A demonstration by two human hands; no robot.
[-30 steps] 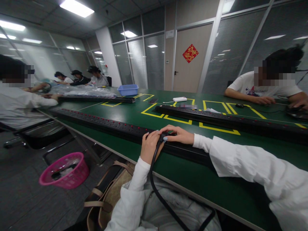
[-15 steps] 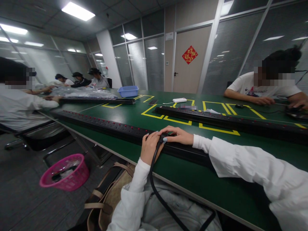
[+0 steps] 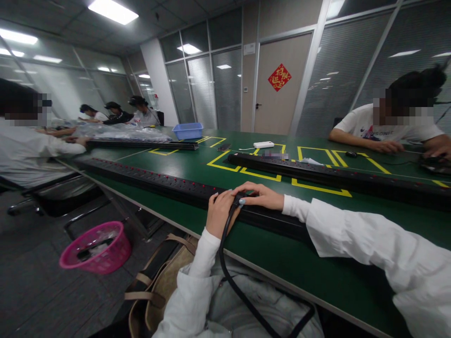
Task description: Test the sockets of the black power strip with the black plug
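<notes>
A long black power strip [image 3: 151,180] with a row of red switches lies along the near side of the green table. My left hand [image 3: 221,213] is closed around it, with its fingers over the top. Close beside that, my right hand [image 3: 261,196] pinches the black plug [image 3: 238,199] against the strip. The fingers touch or nearly touch each other, and they hide most of the plug and the spot beneath it. From the plug a thick black cable [image 3: 224,263] passes in front of my left wrist and loops down over my lap.
A second black power strip [image 3: 334,177] lies further back on the green table [image 3: 190,164], by yellow tape outlines. A blue basket [image 3: 188,131] and plastic bags [image 3: 123,132] sit behind. A pink basket [image 3: 102,263] stands on the floor. Other people sit around the table.
Both hands stay at the same place on the power strip, with hardly any visible movement. The view has shifted very slightly.
</notes>
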